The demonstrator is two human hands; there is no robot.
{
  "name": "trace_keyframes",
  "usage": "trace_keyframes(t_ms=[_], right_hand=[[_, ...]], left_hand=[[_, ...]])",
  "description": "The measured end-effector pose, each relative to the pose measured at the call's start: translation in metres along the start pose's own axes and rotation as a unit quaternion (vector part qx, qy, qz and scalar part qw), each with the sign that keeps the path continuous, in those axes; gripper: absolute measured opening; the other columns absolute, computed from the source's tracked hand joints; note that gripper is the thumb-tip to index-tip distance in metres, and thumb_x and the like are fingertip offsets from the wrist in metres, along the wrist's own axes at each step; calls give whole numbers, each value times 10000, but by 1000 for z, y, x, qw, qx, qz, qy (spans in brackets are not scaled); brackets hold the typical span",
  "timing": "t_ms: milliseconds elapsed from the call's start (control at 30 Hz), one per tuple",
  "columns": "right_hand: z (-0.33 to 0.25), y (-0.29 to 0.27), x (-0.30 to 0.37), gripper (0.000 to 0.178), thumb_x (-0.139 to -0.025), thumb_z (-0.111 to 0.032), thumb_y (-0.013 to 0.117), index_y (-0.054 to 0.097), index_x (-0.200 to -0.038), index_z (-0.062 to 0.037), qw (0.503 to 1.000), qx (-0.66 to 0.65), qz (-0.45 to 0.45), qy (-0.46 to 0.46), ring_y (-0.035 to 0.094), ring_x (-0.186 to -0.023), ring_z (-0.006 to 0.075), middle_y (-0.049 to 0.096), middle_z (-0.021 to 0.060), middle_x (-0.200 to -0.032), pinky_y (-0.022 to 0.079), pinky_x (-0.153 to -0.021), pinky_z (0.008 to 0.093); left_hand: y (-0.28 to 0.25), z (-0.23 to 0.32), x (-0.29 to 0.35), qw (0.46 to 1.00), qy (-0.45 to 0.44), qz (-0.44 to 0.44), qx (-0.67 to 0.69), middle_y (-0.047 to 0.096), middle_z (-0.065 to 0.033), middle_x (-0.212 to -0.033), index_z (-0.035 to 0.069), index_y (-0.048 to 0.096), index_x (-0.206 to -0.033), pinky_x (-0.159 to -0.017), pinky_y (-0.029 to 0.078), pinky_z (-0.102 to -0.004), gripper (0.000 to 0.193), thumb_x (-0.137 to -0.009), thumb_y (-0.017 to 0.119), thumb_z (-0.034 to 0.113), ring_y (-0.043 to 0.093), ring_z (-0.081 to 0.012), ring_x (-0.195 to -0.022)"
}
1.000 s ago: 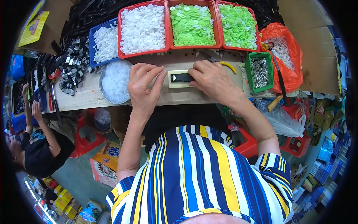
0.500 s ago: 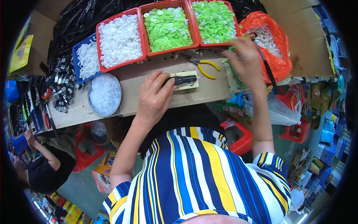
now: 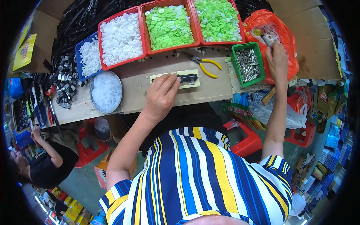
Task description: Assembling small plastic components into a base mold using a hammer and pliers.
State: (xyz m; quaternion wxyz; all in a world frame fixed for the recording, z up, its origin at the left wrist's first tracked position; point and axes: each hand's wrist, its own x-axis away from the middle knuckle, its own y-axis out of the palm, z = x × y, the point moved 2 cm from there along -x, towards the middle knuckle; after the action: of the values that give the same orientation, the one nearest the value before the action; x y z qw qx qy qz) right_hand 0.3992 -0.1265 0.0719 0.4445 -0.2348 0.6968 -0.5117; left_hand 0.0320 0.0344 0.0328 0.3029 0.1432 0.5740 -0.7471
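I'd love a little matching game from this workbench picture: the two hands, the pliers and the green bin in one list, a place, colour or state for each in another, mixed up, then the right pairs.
Things
1. Left hand
2. Right hand
3. Pliers
4. Green bin

Places, colours or states
A. Filled with slender silvery pieces
B. Fingers at a black part on a pale block
C. Yellow-handled, lying on the worktop
D. At the orange bag

Right pairs: 1-B; 2-D; 3-C; 4-A
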Motion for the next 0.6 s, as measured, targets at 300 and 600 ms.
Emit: trace_keyframes(t_ms=[300,600], right_hand=[[-142,-48,49,187,-968,-126,580,563,-1135,-43,962,-251,-74,-81,645,-716,407,643,219,-849,500,-618,484],[-198,-48,60,252,-928,-148,631,575,-1152,-46,960,-185,-97,-185,665,-715,337,676,157,-883,509,-604,433]], left_hand=[[3,-3,2,1000,8,13,-3,676,-131,-1039,-45,701,-1008,-825,553,-355,280,-729,697,-51,663,-273,-957],[1,-3,2,1000,13,25,-1,683,-126,-1043,-39,701,-998,-827,559,-353,271,-728,686,-41,664,-274,-960]])
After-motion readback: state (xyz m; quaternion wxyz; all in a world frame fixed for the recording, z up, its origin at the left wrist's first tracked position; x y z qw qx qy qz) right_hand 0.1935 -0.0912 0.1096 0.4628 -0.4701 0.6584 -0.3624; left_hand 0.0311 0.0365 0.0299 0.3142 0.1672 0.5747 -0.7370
